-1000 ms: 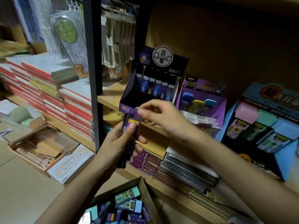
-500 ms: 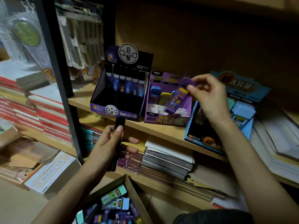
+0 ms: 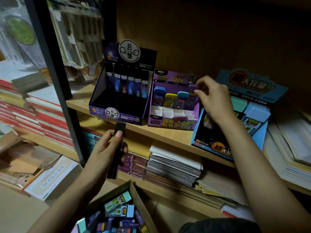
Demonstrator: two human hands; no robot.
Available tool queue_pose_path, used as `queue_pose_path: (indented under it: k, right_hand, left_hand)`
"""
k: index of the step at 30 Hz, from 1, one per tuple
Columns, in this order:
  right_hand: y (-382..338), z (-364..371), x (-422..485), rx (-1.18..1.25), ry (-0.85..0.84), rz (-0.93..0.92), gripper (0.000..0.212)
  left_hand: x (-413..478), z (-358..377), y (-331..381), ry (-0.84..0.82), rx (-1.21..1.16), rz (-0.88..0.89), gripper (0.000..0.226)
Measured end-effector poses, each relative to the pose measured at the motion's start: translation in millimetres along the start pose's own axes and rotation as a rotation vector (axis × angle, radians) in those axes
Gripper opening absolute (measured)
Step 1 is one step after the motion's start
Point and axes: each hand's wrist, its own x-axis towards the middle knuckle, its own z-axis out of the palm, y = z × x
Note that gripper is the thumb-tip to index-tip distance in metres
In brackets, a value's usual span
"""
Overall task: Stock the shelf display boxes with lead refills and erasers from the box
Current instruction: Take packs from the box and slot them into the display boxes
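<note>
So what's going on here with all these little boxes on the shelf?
A person is stocking a stationery shelf. Their right hand pinches a purple refill case by its cap, at the right end of the back row in the purple display box, next to three others. Their left hand holds a black refill case just below the black display box. A cardboard box of more stock sits underneath.

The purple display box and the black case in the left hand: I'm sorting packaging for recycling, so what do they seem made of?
The purple display box: likely printed cardboard, faintly glossy; folded walls and thin white dividers show it. The black case, held in the left hand: probably hard matte plastic; straight edges and an even dark surface suggest it; dim light leaves doubt.
</note>
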Motion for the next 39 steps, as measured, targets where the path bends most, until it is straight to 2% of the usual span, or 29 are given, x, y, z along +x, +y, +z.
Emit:
queue_pose_path:
  k: [6,11,13,15,17,20,23,27,31,34,39]
  right_hand:
    - [3.5,8.0,-1.2,-0.278,-0.065,-0.037,0.021]
    - [-4.3,-1.1,0.5,-0.285,-0.116,-0.031,0.028]
    - [-20.6,-9.9,-0.3,-0.149,-0.038,-0.026,0.025]
    - [-49.0,-17.1,-7.0,0.124,-0.027,-0.020,0.020]
    - [-84.3,-17.4,-19.5,0.416,-0.206,-0.029,0.016]
    - [-124.3,1.1,-37.5,0.690,-0.507,-0.015,0.014]
    - [-140.7,22.7,-42.6,0.746,-0.584,-0.003,0.015]
    - [-152.1,34.0,-20.0,0.750,-0.543,-0.027,0.014]
    - [-165.8,44.4,37.3,0.680,-0.340,-0.030,0.010]
    - [-173.0,60.2,80.4,0.426,-0.190,-0.112,0.014]
    - [-183.4,108.9,107.8,0.281,-0.217,-0.155,0.015]
  left_hand:
    - [2.3,5.0,0.4,0.020,0.020,0.011,0.028]
    - [1.0,6.9,2.9,0.025,0.018,0.037,0.024]
    - [1.0,6.4,4.0,0.033,0.017,0.055,0.020]
    - [2.6,6.3,5.7,0.037,0.032,0.074,0.018]
    - [4.9,6.1,9.5,0.030,0.059,0.097,0.018]
    - [10.6,4.9,20.3,-0.001,0.113,0.169,0.022]
    - [19.5,1.3,32.4,-0.022,0.151,0.235,0.023]
    - [35.1,-18.2,44.5,-0.010,0.231,0.290,0.027]
    - [66.4,-55.5,40.8,0.235,0.426,0.316,0.039]
    - [86.0,-77.5,23.9,0.358,0.575,0.332,0.051]
    - [104.3,-88.3,-7.1,0.352,0.589,0.262,0.069]
